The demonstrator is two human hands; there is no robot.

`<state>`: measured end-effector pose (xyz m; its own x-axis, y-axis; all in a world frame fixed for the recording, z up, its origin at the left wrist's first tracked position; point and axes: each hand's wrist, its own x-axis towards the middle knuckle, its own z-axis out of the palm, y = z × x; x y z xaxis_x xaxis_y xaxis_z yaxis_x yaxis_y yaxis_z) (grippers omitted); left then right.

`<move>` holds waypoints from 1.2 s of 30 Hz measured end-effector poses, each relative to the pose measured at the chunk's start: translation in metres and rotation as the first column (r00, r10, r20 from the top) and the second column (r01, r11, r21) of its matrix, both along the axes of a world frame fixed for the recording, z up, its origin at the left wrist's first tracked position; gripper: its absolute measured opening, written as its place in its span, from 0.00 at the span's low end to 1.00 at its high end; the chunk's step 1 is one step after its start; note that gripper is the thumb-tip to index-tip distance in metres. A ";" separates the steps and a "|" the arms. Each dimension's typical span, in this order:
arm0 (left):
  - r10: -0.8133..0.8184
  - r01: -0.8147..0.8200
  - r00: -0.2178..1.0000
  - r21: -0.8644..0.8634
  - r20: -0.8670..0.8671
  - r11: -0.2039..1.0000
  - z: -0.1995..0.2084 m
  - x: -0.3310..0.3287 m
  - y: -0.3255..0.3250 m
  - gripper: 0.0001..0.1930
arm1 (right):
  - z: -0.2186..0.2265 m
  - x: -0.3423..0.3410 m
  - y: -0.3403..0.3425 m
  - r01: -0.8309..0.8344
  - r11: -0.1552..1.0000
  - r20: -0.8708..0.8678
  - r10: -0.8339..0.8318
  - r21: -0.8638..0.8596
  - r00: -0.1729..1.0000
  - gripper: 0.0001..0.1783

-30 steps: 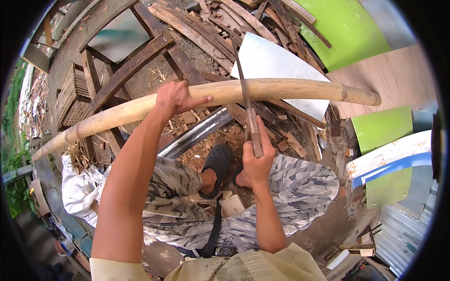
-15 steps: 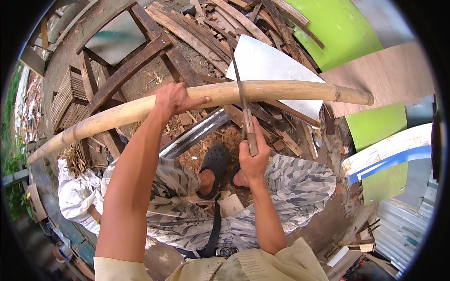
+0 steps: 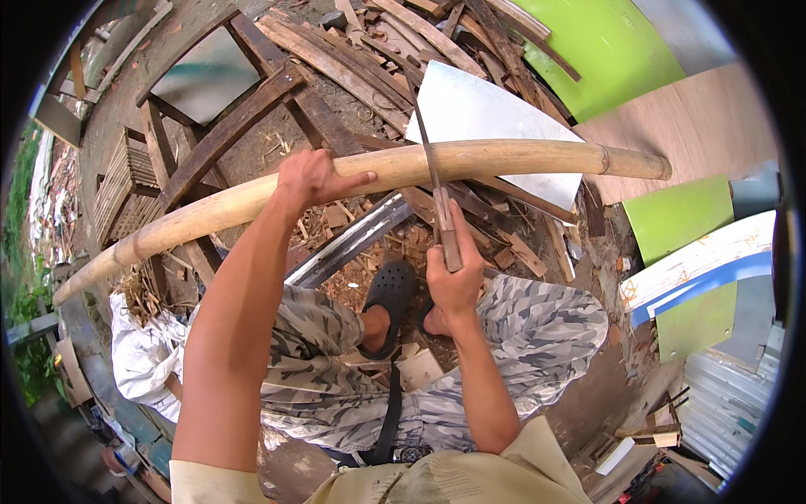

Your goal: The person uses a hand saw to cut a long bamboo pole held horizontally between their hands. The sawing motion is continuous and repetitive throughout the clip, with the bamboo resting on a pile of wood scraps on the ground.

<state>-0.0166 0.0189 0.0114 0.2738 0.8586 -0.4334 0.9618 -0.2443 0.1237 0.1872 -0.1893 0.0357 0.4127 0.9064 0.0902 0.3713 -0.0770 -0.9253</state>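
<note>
Bamboo pole (image 3: pixel 504 160) lies crosswise, left-right. Left hand (image 3: pixel 312 178) fingers wrap it. Right hand (image 3: pixel 453 281) fingers clench knife (image 3: pixel 437 197), blade pointing away across the pole.

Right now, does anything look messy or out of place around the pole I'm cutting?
Yes. Wood chips and shavings lie scattered on the ground under the bamboo pole, by your sandal, and broken planks lie heaped behind it.

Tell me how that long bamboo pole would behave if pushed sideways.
The bamboo pole is round and smooth, so it would probably roll unless the left hand pins it. It looks stiff, with only a gentle curve. Being so long, its free ends would likely swing.
</note>
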 end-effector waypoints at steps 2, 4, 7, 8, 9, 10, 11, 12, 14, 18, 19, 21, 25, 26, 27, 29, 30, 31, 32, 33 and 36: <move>-0.023 0.021 0.999 0.077 0.032 0.997 0.000 0.002 -0.007 0.58 | 0.003 0.007 -0.013 -0.017 0.994 -0.063 0.010 -0.107 0.998 0.36; 0.002 -0.002 1.000 0.027 0.004 1.000 0.006 0.003 0.000 0.58 | 0.020 0.000 -0.055 -0.007 0.983 -0.152 -0.022 -0.184 0.988 0.36; 0.017 -0.017 1.000 -0.038 -0.004 0.999 0.009 0.001 -0.003 0.58 | 0.024 0.004 -0.128 -0.063 0.998 0.195 0.060 0.009 0.979 0.35; 0.018 -0.017 1.000 -0.053 0.021 0.998 0.012 0.003 -0.004 0.57 | 0.033 0.007 -0.143 -0.061 0.998 0.176 0.064 -0.023 0.982 0.34; 0.020 -0.017 0.999 -0.065 0.041 0.998 0.015 0.003 -0.004 0.55 | 0.042 0.010 -0.159 -0.056 0.997 0.158 0.064 -0.056 0.985 0.34; 0.017 -0.016 0.999 -0.021 0.032 1.000 0.014 0.003 -0.006 0.56 | 0.049 0.014 -0.171 -0.064 0.994 0.145 0.076 -0.083 0.987 0.34; 0.005 -0.004 1.000 -0.008 0.031 1.000 0.010 0.003 -0.006 0.57 | 0.055 0.018 -0.177 -0.070 0.992 0.132 0.084 -0.108 0.988 0.34; 0.000 0.000 1.000 0.004 0.025 1.000 0.005 -0.002 -0.006 0.58 | 0.058 0.023 -0.178 -0.069 0.993 0.101 0.079 -0.099 0.992 0.34; -0.006 0.005 1.000 0.019 0.026 1.000 0.004 -0.003 -0.008 0.58 | 0.066 0.029 -0.178 -0.042 0.996 0.052 0.046 -0.081 0.998 0.34; 0.002 -0.004 0.999 0.041 0.037 0.999 0.007 -0.005 -0.011 0.59 | 0.089 0.029 -0.201 0.016 0.985 -0.069 -0.028 -0.175 0.997 0.32; 0.007 -0.008 1.000 0.021 0.029 1.000 0.010 -0.003 -0.009 0.57 | 0.091 0.031 -0.211 0.013 0.991 -0.053 -0.021 -0.133 0.998 0.32; 0.007 -0.006 1.000 -0.026 0.013 1.000 0.014 0.002 -0.007 0.54 | 0.097 0.036 -0.229 0.017 0.998 -0.019 -0.018 -0.059 1.000 0.32; 0.029 -0.030 0.998 0.030 0.051 0.999 0.014 -0.002 -0.010 0.53 | 0.092 0.069 -0.219 0.002 0.986 -0.012 -0.004 -0.168 1.000 0.32; 0.027 -0.029 0.998 0.041 0.056 0.999 0.013 -0.003 -0.011 0.53 | 0.090 0.077 -0.214 -0.010 0.990 0.021 0.013 -0.141 1.000 0.32; 0.028 -0.031 0.998 0.048 0.058 0.998 0.012 -0.002 -0.014 0.53 | 0.089 0.081 -0.210 -0.025 0.996 0.044 0.029 -0.088 0.999 0.31; 0.017 -0.019 0.997 0.029 0.070 0.999 0.013 0.000 -0.012 0.55 | 0.087 0.086 -0.200 -0.060 0.998 0.092 0.058 0.017 0.994 0.31; 0.014 -0.016 0.997 0.023 0.070 1.000 0.010 0.000 -0.010 0.56 | 0.080 0.082 -0.193 -0.067 0.995 0.139 0.056 0.080 0.989 0.31; 0.008 -0.010 0.997 0.020 0.072 1.000 0.007 -0.001 -0.005 0.56 | 0.077 0.073 -0.185 -0.060 0.996 0.099 0.054 0.061 0.994 0.31; -0.007 0.007 0.999 -0.009 0.038 1.000 0.003 -0.004 -0.002 0.57 | 0.076 0.062 -0.175 -0.054 0.998 0.059 0.051 0.043 0.997 0.30; -0.001 0.002 0.999 -0.010 0.047 1.000 0.000 -0.006 -0.001 0.56 | 0.073 0.052 -0.165 -0.048 0.999 0.021 0.048 0.022 0.999 0.30; -0.030 0.031 0.998 -0.016 0.061 0.999 0.006 0.001 -0.005 0.50 | 0.050 0.032 -0.140 -0.035 0.997 0.019 0.033 0.067 0.999 0.30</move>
<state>-0.0157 0.0138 0.0178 0.3258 0.8422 -0.4296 0.9446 -0.2708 0.1855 0.2196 -0.3292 0.0860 0.3796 0.9114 0.1588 0.3889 -0.0014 -0.9213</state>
